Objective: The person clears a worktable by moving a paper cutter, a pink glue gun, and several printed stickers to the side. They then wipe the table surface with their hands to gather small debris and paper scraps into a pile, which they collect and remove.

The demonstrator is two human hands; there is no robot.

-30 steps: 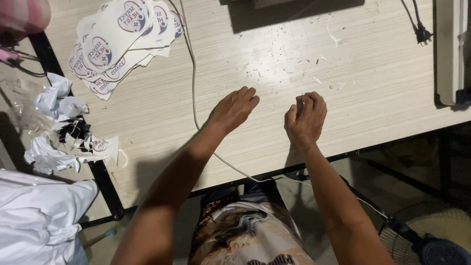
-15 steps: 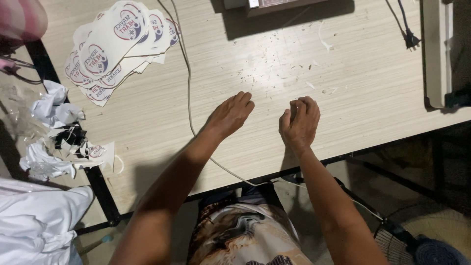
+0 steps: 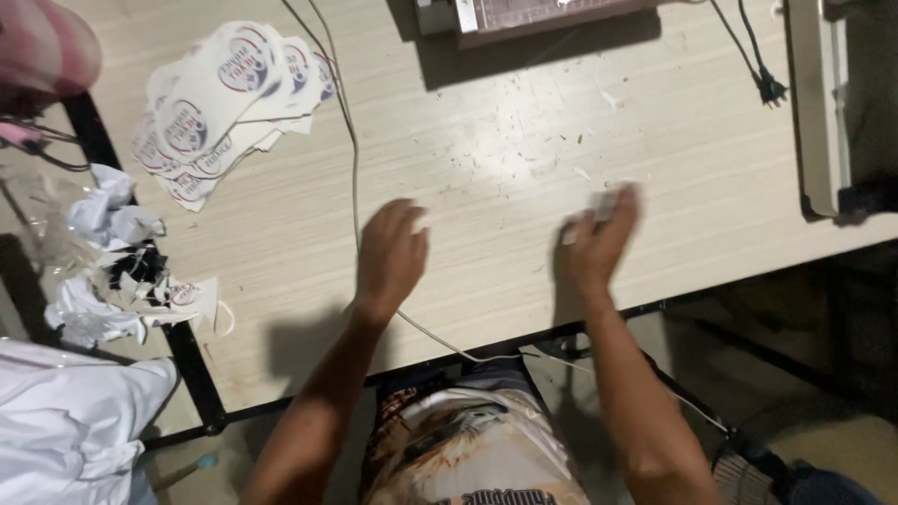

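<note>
1. The left hand [image 3: 391, 254] lay palm down on the pale wooden table [image 3: 524, 140], fingers loosely spread and holding nothing.
2. A thin cable [image 3: 354, 168] ran just beside that hand's thumb-side edge and passed under the wrist towards the table's near edge.
3. The right hand [image 3: 599, 245] was blurred. Its fingers pointed up and away from the body, with a small pale piece [image 3: 606, 204] at the fingertips.
4. I could not tell whether the fingers had closed on the piece or only touched it.
5. The two hands were apart, with bare tabletop between them, dotted with tiny white flecks.
6. Well beyond the left hand, up and to its left, lay a heap of round printed stickers [image 3: 220, 103].
7. Further left, at the table's edge, sat crumpled paper scraps [image 3: 112, 262].
8. Beyond the right fingertips, at the far edge, was a flat dark-framed board [image 3: 543, 14], and a plug [image 3: 769, 89] lay off to the right.
9. As I judged it, the step in hand was the handling of that small piece at the right fingertips, while the left hand steadied on the table.
10. A piece so small and thin would call for a fine pinch and a slower hand, or it could easily slip among the flecks.
</note>
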